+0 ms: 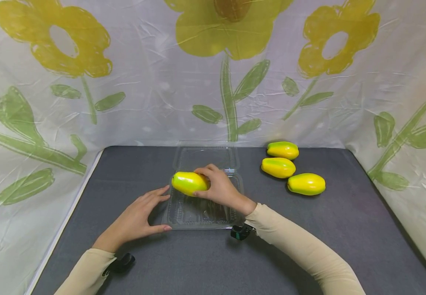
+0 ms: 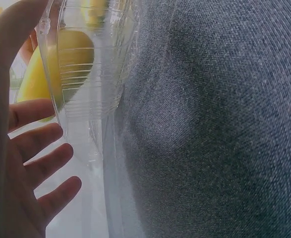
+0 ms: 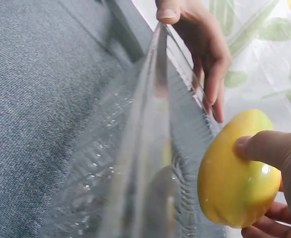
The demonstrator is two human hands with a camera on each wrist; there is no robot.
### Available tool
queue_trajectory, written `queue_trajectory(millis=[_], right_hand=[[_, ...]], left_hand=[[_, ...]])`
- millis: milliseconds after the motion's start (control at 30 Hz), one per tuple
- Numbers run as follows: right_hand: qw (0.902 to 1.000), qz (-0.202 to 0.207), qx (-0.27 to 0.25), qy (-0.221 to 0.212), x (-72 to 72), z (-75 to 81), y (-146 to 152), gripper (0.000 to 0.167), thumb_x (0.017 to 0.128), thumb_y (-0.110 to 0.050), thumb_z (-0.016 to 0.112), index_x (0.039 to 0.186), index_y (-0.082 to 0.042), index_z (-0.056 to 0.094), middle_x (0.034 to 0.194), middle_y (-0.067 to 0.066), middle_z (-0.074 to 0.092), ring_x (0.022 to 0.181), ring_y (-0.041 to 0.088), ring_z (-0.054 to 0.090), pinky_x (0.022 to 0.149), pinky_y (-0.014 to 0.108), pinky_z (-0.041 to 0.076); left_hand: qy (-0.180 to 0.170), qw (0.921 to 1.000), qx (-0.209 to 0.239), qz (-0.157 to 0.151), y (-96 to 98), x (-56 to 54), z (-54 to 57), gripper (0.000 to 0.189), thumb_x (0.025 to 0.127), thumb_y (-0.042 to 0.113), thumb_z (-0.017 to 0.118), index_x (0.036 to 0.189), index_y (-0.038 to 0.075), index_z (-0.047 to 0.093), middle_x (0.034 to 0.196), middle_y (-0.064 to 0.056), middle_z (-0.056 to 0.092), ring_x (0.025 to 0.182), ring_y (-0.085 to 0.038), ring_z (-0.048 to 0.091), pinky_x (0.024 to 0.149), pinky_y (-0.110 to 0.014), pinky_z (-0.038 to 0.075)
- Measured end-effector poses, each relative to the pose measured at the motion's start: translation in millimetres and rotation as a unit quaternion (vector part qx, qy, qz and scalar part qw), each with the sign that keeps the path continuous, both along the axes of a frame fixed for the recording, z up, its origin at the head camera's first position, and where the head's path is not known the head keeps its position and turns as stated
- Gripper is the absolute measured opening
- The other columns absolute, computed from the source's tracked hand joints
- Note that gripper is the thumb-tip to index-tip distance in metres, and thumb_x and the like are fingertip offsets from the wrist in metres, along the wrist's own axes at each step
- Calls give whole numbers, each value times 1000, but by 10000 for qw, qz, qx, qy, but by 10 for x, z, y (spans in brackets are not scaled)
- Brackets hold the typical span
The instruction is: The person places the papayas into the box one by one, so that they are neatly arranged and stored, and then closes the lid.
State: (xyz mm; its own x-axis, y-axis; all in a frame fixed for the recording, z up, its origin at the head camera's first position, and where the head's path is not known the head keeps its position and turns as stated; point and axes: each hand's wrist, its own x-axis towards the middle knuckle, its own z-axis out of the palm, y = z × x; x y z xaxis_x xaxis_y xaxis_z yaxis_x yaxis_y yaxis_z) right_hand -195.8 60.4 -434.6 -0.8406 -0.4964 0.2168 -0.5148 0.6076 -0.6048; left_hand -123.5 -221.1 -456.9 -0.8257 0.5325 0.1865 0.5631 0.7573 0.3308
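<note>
My right hand (image 1: 222, 187) pinches a yellow-green papaya (image 1: 187, 182) between thumb and fingers. It holds the fruit over the left part of a clear plastic clamshell box (image 1: 201, 223), whose lid (image 1: 207, 157) lies folded back. In the right wrist view the thumb presses one side of the papaya (image 3: 234, 173), with fingertips beneath it. My left hand (image 1: 135, 219) is at the box's left edge, fingers spread and fairly straight, the thumb by the front corner. The left wrist view shows its fingers (image 2: 46, 153) beside the clear wall; whether all of them touch is unclear.
Three more papayas lie right of the box: one at the back (image 1: 283, 150), one just in front of it (image 1: 278, 168), and one nearer (image 1: 306, 184). A dark grey cloth covers the table (image 1: 301, 233). A flower-printed white curtain (image 1: 142, 82) stands behind and at both sides.
</note>
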Motion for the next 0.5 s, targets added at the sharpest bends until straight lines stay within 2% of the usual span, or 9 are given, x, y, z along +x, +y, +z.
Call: queue_trajectory(millis=[500], right_hand=[[9999,-83,71,-23,37,-112,-57,65,77,-36,86,132,-12,61,115,6,63,99,18,63,89,34,56]], left_hand=[[-21,10000,75,2,-6,0,-12,90,76,69,71,142,11,53,160,-5,37,141,-31,43,109,-60,42]])
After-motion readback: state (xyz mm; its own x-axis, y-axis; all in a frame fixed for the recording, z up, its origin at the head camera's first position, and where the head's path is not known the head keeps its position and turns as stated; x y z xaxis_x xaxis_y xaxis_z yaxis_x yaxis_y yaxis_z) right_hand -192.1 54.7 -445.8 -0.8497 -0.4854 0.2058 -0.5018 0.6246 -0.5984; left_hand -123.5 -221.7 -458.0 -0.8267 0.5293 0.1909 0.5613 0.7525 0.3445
